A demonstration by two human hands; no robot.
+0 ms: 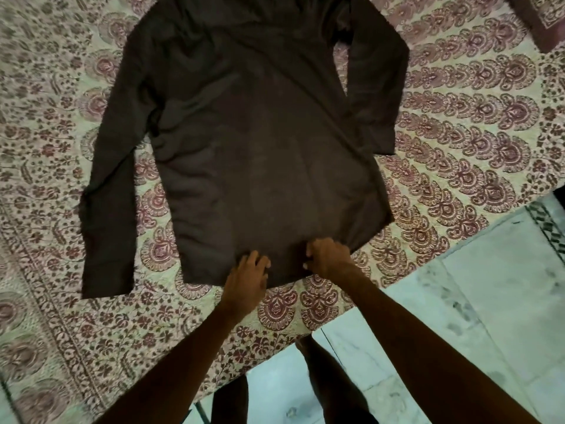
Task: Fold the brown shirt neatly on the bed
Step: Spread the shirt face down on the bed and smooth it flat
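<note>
The bed (pixel 345 304) fills most of the frame, its edge running diagonally from the bottom centre up to the right side. It is covered by a cream bedspread (pixel 464 130) printed with maroon floral motifs, with a narrow border band in the lower left. A brown shirt (pixel 260 154) lies spread flat on the bedspread, collar end toward the top of the frame and hem toward the bottom centre. One sleeve stretches down to the lower left; the other lies close beside the body on the right. A dark cloth (pixel 538 22) with a patterned edge sits in the upper right corner.
</note>
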